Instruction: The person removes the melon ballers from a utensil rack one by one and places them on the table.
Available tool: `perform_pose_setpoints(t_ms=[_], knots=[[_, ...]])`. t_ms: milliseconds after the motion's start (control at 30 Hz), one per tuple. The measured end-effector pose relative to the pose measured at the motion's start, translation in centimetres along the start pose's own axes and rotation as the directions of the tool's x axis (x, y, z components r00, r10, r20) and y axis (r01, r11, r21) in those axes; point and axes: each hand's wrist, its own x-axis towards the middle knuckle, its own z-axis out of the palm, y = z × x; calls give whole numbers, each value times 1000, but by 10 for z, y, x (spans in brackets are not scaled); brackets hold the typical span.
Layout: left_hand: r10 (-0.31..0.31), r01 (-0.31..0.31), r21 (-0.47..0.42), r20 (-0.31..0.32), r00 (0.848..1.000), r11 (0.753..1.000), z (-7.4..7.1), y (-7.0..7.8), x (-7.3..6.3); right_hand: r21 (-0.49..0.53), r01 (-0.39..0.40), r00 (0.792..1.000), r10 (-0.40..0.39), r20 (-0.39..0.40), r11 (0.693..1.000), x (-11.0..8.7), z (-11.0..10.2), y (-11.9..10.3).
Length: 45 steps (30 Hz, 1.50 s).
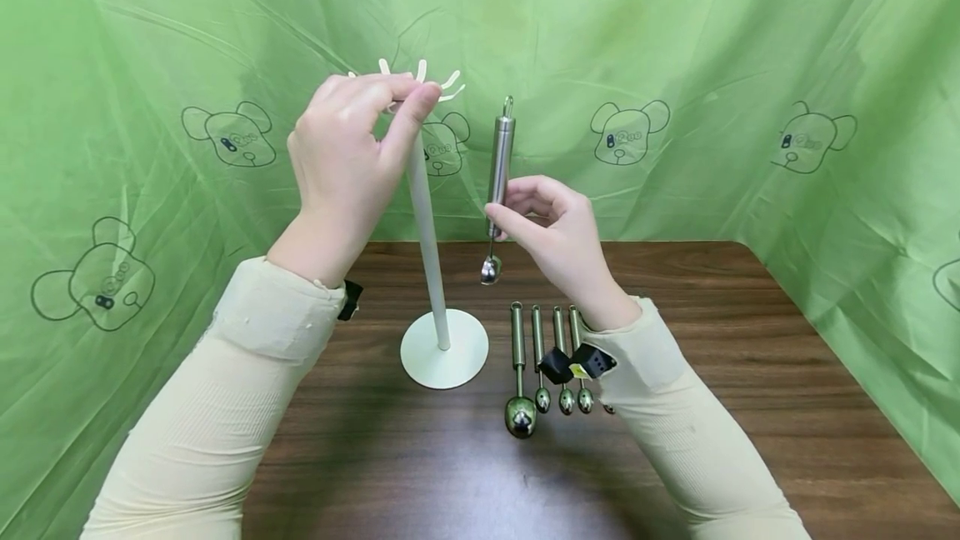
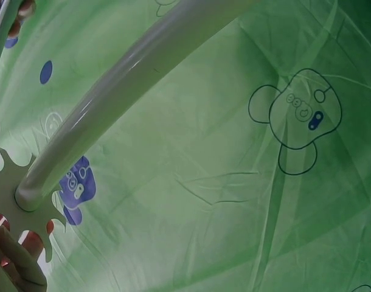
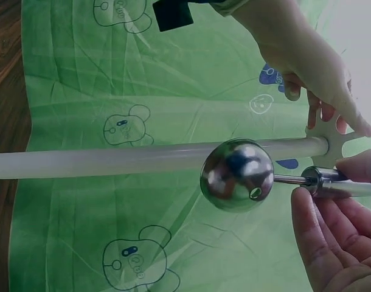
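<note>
My left hand [image 1: 352, 127] pinches the hooked top [image 1: 422, 70] of a white rack stand between thumb and fingers. The stand's pole [image 1: 427, 248] leans slightly and runs down to a round base [image 1: 444, 361] on the table. In my right hand [image 1: 555, 215] a steel melon baller [image 1: 501, 161] is held by the lower handle, loop up and scoop down, to the right of the pole. The right wrist view shows its round scoop [image 3: 237, 175] with a small hole, in front of the pole. Hooks under my left fingers are partly hidden.
Several more steel scoops lie in a row on the wooden table [image 1: 360, 457], with a larger scoop [image 1: 520, 417] at the row's left end. My right forearm and wrist camera [image 1: 592, 359] cover part of the row. Green cloth [image 1: 525, 15] hangs behind and at both sides.
</note>
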Motion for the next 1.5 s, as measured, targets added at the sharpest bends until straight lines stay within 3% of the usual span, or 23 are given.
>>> perform_pose_setpoints(t_ms=[767,1067,1500], knots=[[-19,19,-15,-7,1000,1000,-1,-2,-2,27,-115,990,117,-83,993,-56,-24,19],[12,-12,-23,-19,1000,1000,-2,-1,-2,37,-138,984,141,-113,990,-83,-32,25],[10,-11,-29,-20,1000,1000,-1,-1,-3,14,-182,967,182,-181,983,-111,-52,44]])
